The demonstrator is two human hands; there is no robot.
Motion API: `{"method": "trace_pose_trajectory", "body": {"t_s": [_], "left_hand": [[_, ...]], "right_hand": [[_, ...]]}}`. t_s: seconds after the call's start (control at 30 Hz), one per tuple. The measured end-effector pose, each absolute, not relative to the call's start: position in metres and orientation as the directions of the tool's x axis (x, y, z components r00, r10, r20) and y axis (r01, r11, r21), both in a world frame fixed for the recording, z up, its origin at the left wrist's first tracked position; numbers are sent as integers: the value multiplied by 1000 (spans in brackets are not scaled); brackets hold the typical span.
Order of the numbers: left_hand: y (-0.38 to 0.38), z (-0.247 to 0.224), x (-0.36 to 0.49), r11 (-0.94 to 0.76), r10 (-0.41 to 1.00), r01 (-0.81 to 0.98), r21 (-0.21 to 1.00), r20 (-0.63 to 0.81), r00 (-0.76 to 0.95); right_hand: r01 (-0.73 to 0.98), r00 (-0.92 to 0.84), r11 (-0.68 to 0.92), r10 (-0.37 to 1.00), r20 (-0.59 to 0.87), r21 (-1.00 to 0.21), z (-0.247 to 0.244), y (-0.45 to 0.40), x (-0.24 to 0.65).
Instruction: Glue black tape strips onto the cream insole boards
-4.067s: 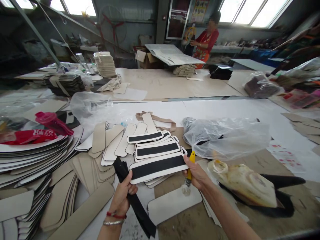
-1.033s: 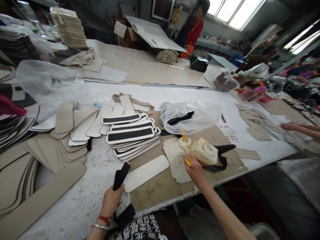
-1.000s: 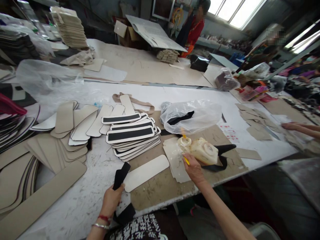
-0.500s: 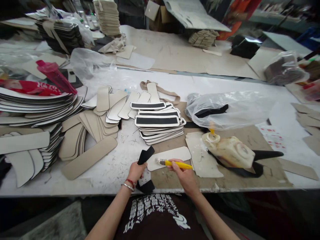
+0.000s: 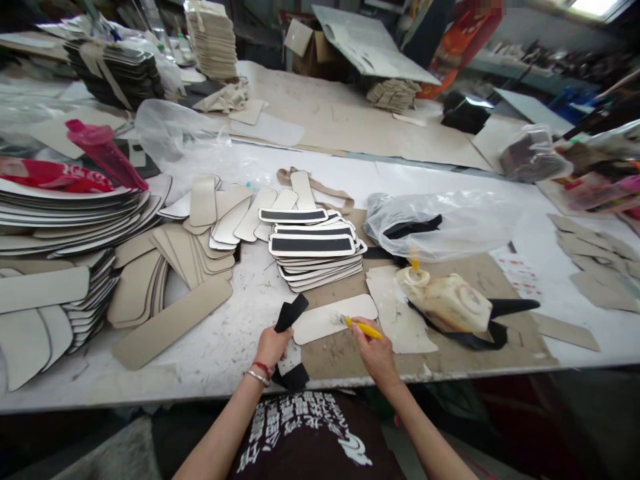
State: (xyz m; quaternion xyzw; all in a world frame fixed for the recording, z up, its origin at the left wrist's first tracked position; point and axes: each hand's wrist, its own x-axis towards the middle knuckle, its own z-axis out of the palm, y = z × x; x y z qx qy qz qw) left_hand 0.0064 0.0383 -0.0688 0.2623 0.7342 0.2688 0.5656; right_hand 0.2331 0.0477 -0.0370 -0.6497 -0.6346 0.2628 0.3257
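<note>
Brush (image 5: 365,327) in right hand (image 5: 377,353) — black strip (image 5: 293,311) in left hand (image 5: 273,347)

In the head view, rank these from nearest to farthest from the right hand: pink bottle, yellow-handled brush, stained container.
From the right hand:
1. Yellow-handled brush: held in it.
2. Stained container: ahead and to the right.
3. Pink bottle: well off to the left.

Two hands (image 5: 273,345) — two wristbands (image 5: 261,367), one held brush (image 5: 366,329), one pink bottle (image 5: 106,152), one cardboard box (image 5: 306,61)
</note>
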Motion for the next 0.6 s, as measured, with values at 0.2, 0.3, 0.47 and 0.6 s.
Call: {"method": "trace_pose_trajectory", "body": {"t_s": [0.2, 0.3, 0.47, 0.6], "left_hand": [[39, -72, 6, 707, 703, 106, 699, -678, -213], [39, -74, 6, 704, 707, 121, 699, -675, -212], [39, -73, 5, 700, 712, 139, 700, -672, -205], [39, -69, 5, 700, 713, 154, 697, -672, -199]], "right_hand": [[775, 25, 129, 972, 235, -618, -37, 59, 265], [804, 1, 179, 953, 304, -567, -33, 65, 278], [844, -92, 245, 943, 321, -477, -33, 62, 270], [782, -249, 352, 933, 261, -514, -35, 44, 234]]}}
